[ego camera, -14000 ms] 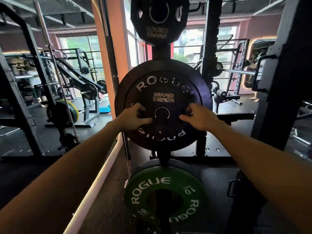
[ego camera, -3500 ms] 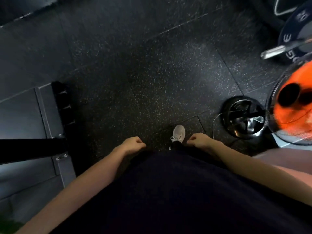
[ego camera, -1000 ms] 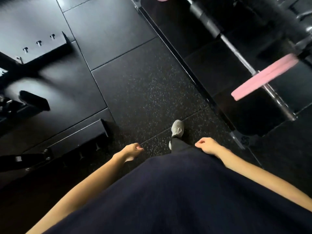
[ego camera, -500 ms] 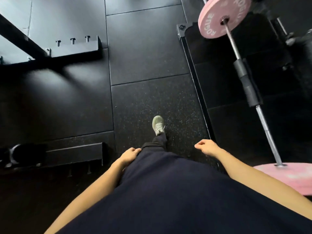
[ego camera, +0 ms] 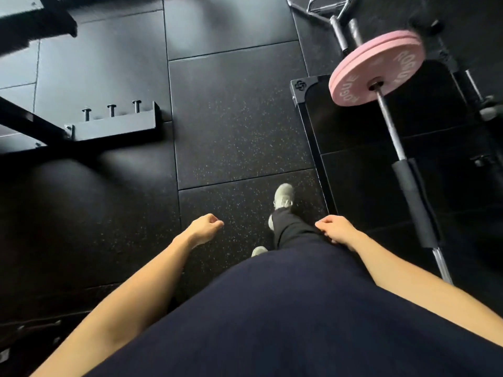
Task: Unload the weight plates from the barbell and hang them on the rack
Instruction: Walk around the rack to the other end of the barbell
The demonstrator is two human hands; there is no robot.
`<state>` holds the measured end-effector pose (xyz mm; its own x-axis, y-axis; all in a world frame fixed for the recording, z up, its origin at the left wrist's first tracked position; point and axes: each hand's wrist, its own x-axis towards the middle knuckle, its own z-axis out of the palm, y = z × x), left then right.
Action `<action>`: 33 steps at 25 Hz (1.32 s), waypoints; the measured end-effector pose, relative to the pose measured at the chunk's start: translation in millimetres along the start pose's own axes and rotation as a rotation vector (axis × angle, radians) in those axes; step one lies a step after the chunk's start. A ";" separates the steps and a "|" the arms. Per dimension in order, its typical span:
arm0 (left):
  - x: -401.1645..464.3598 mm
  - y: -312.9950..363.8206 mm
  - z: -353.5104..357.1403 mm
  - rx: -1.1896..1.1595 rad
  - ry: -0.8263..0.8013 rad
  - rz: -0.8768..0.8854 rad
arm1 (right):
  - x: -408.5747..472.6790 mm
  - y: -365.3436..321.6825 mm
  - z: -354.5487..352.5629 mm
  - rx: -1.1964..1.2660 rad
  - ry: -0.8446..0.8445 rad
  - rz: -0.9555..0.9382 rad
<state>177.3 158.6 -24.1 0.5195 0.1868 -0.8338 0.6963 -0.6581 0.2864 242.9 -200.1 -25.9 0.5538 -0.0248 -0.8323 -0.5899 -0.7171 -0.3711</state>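
A barbell (ego camera: pixel 392 134) lies on the black lifting platform (ego camera: pixel 302 89) at the right, with a black pad around its middle. Two pink Rogue plates (ego camera: pixel 375 69) sit together on its far end. My left hand (ego camera: pixel 204 231) hangs at my side with loosely curled fingers and holds nothing. My right hand (ego camera: pixel 336 231) hangs the same way, empty, just left of the platform's edge and short of the bar. The storage rack is out of view.
A black steel rack foot (ego camera: pixel 114 125) with three bolts lies on the rubber floor at the left. Curl bars (ego camera: pixel 337 25) lie beyond the pink plates. My grey shoe (ego camera: pixel 283 195) steps forward on the speckled mat between rack foot and platform.
I have walked forward alongside the barbell. The far pink plates are closer and lower in view, and the near pink plate has dropped out of sight. Both hands stay empty at my sides.
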 end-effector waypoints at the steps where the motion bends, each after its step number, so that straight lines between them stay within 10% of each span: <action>1: 16.6 18.1 -14.7 0.025 -0.022 -0.007 | 21.3 -23.5 -9.2 -0.001 -0.017 -0.004; 7: 122.0 118.0 -108.2 0.178 -0.167 -0.091 | 140.9 -165.1 -102.7 -0.094 -0.098 -0.024; 14: 228.0 251.8 -264.7 -0.012 0.053 -0.047 | 248.5 -345.9 -222.6 -0.217 -0.104 -0.095; 33: 573.1 445.2 -720.2 -0.178 0.060 -0.046 | 569.1 -906.1 -354.3 -0.532 -0.138 -0.161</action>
<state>1141.7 498.0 -34.5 0.5104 0.2605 -0.8195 0.7939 -0.5091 0.3325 1300.8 188.8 -17.4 0.5091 0.1796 -0.8417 -0.1073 -0.9571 -0.2692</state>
